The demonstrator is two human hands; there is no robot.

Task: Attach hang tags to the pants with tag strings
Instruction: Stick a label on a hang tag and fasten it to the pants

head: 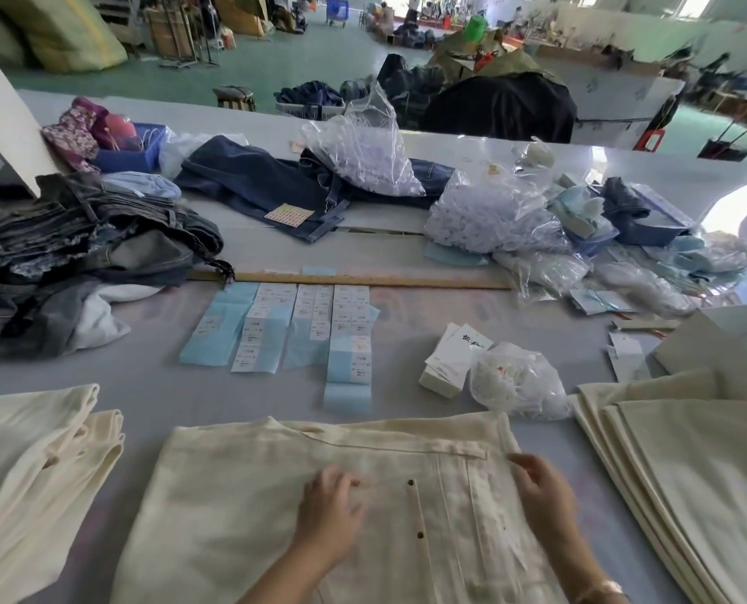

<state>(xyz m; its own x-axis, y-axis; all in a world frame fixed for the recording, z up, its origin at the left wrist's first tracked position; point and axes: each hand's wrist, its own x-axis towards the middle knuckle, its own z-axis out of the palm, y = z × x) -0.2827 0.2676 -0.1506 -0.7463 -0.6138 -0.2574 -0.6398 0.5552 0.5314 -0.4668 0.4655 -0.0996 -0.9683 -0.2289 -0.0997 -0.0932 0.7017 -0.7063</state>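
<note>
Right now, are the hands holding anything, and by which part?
The right hand pinches the cream pants at their right edge, below the waistband. The left hand rests on the pants' front, beside the button placket, gripping nothing.

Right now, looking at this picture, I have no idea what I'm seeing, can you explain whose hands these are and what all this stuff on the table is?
There is no machine here. A person wears a camera on the head, so the single picture looks forward and down at their own two hands. The left hand rests on cream pants spread on the table. The right hand touches the pants near their edge; blur hides whether it grips the fabric. Beyond lie rows of size stickers, a stack of white hang tags, a plastic bag probably of strings, and a wooden ruler. More cream pants are stacked on both sides.
</note>
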